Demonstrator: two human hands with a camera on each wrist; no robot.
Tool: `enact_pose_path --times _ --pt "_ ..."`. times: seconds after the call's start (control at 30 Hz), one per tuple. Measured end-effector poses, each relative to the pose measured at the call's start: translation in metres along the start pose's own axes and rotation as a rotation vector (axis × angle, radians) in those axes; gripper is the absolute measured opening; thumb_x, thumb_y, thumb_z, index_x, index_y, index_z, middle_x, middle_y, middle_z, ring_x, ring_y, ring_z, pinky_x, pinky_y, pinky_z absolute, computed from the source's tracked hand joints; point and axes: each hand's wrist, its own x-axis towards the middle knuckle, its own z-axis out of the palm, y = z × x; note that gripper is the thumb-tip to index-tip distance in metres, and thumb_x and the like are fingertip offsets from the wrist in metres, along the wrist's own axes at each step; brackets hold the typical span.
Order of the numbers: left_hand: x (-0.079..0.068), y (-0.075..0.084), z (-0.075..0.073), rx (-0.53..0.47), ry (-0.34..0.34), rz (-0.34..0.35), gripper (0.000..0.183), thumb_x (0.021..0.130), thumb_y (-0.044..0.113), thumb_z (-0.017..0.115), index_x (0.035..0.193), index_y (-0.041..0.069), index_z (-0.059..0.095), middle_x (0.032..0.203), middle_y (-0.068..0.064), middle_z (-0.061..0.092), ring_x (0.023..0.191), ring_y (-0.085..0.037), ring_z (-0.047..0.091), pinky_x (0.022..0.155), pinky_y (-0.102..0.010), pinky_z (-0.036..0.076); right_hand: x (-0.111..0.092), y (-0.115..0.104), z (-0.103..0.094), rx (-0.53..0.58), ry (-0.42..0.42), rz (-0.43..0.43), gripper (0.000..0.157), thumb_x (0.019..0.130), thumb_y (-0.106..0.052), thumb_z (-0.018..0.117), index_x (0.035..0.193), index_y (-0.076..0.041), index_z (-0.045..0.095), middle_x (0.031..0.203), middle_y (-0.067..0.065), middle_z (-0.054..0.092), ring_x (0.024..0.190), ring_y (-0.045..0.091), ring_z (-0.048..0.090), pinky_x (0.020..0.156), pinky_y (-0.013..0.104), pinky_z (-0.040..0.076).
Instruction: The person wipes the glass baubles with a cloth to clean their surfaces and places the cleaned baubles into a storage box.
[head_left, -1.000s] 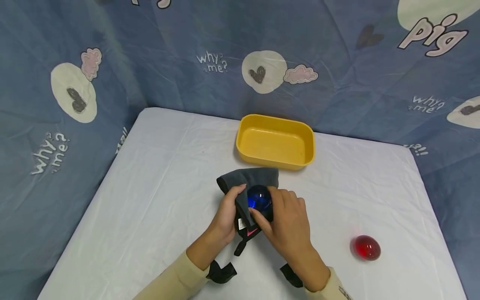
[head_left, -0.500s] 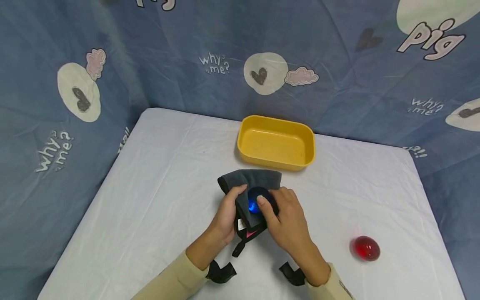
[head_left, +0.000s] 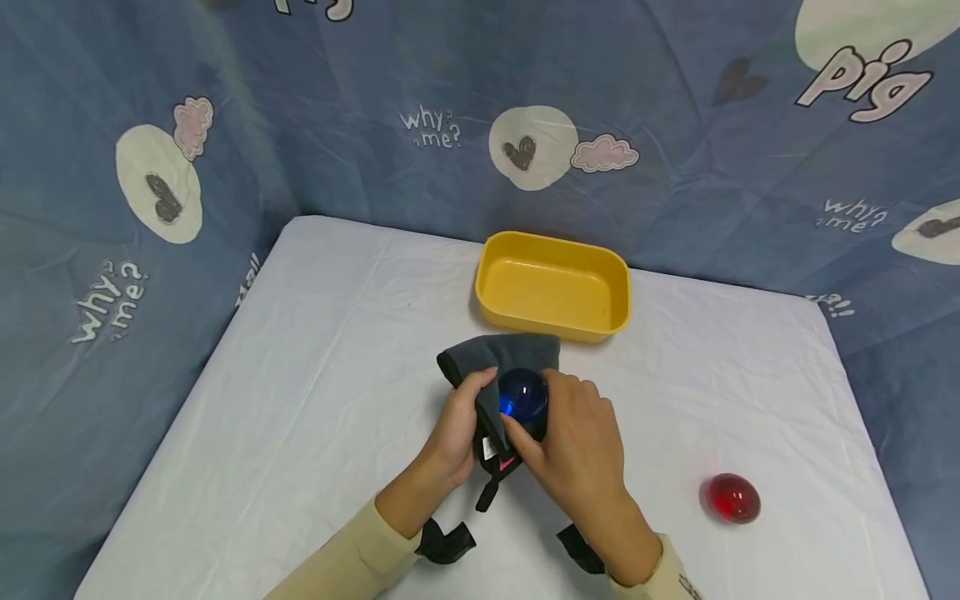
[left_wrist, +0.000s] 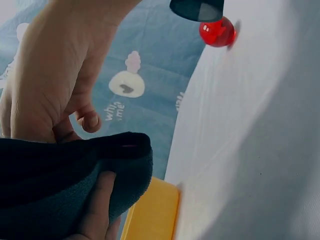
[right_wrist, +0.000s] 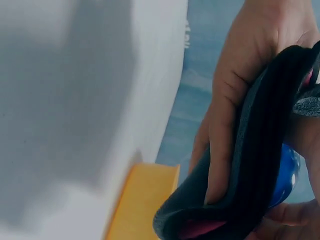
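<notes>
In the head view, a clear blue ball (head_left: 523,395) sits against a dark grey cloth (head_left: 517,348) with black edging, a loop and a bit of pink. My left hand (head_left: 452,429) grips the cloth from the left, thumb on top. Under the cloth, its fingers (right_wrist: 220,165) show in the right wrist view. My right hand (head_left: 583,442) holds the ball from the right, thumb at its lower side and fingers over the far side. The left wrist view shows the cloth (left_wrist: 125,175) but hides the ball.
A yellow tub (head_left: 551,287) stands at the back of the white-covered table (head_left: 360,333), just beyond the cloth. A clear red ball (head_left: 733,498) lies to the right. Blue printed fabric (head_left: 337,125) hangs behind and at the sides. Black straps (head_left: 446,543) hang at the wrists.
My right thumb has moved from the top of the blue ball down to its lower side, and more of the ball shows. The cloth has shifted slightly; my left hand keeps its grip.
</notes>
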Motion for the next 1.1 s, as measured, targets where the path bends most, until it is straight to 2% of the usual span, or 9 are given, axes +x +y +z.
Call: enact_pose_path --times 0.1,0.23,0.4,0.57,0.7,0.83,0.97,1.1 --pt "0.0 -0.001 0.0 0.015 0.025 0.004 0.065 0.107 0.038 0.044 0.157 -0.001 0.031 0.148 -0.018 0.047 0.124 -0.021 0.054 0.104 -0.03 0.046 0.001 0.003 0.002 0.039 0.011 -0.009 0.065 0.083 -0.046 0.087 0.116 0.004 0.061 0.094 0.017 0.068 0.076 0.032 0.057 0.061 0.044 0.048" --pt "-0.001 -0.002 0.001 0.009 0.037 -0.019 0.066 0.106 0.038 0.044 0.156 -0.002 0.029 0.136 -0.016 0.048 0.109 -0.017 0.057 0.097 -0.027 0.049 0.002 0.009 0.004 0.152 0.011 0.002 0.055 0.089 -0.048 0.081 0.108 0.001 0.065 0.085 0.01 0.065 0.071 0.024 0.051 0.058 0.036 0.045" --pt "0.0 -0.002 0.002 -0.001 0.012 -0.041 0.064 0.106 0.042 0.044 0.154 0.0 0.036 0.139 -0.016 0.051 0.119 -0.02 0.058 0.105 -0.032 0.048 0.004 0.013 0.006 0.275 -0.016 0.045 0.044 0.095 -0.047 0.074 0.099 -0.003 0.069 0.078 0.001 0.06 0.073 0.017 0.05 0.059 0.03 0.042" --pt "0.0 -0.002 0.0 0.011 0.001 -0.036 0.063 0.107 0.042 0.043 0.154 0.001 0.035 0.145 -0.018 0.049 0.126 -0.023 0.057 0.108 -0.035 0.048 0.006 0.018 0.004 0.347 -0.123 0.105 0.037 0.099 -0.044 0.07 0.098 -0.007 0.071 0.078 -0.005 0.055 0.079 0.015 0.049 0.065 0.031 0.043" --pt "0.003 -0.001 0.0 -0.001 0.006 -0.008 0.061 0.107 0.039 0.043 0.155 0.002 0.035 0.148 -0.02 0.048 0.128 -0.025 0.056 0.108 -0.036 0.048 0.005 0.019 0.0 0.324 -0.174 0.117 0.051 0.095 -0.05 0.074 0.118 -0.004 0.07 0.095 0.0 0.064 0.091 0.018 0.053 0.074 0.035 0.048" --pt "0.004 -0.001 0.0 -0.005 0.018 0.001 0.064 0.106 0.037 0.043 0.159 0.003 0.029 0.156 -0.017 0.04 0.137 -0.026 0.046 0.112 -0.037 0.041 0.002 0.018 0.0 0.211 -0.135 0.024 0.073 0.087 -0.05 0.082 0.136 -0.002 0.06 0.108 0.01 0.066 0.096 0.027 0.058 0.078 0.044 0.052" --pt "0.005 -0.002 -0.001 -0.014 -0.006 -0.013 0.064 0.107 0.036 0.042 0.16 0.004 0.027 0.159 -0.017 0.036 0.14 -0.026 0.042 0.114 -0.037 0.037 0.002 0.017 0.005 0.094 -0.035 -0.084 0.073 0.083 -0.048 0.086 0.13 0.002 0.058 0.1 0.016 0.066 0.085 0.033 0.058 0.068 0.047 0.049" --pt "0.004 -0.004 -0.001 -0.009 -0.018 -0.042 0.065 0.107 0.038 0.043 0.16 0.004 0.026 0.153 -0.019 0.041 0.13 -0.024 0.05 0.108 -0.034 0.044 0.003 0.019 0.01 0.112 0.015 -0.098 0.066 0.086 -0.047 0.083 0.118 0.005 0.06 0.094 0.017 0.067 0.078 0.031 0.056 0.065 0.044 0.049"
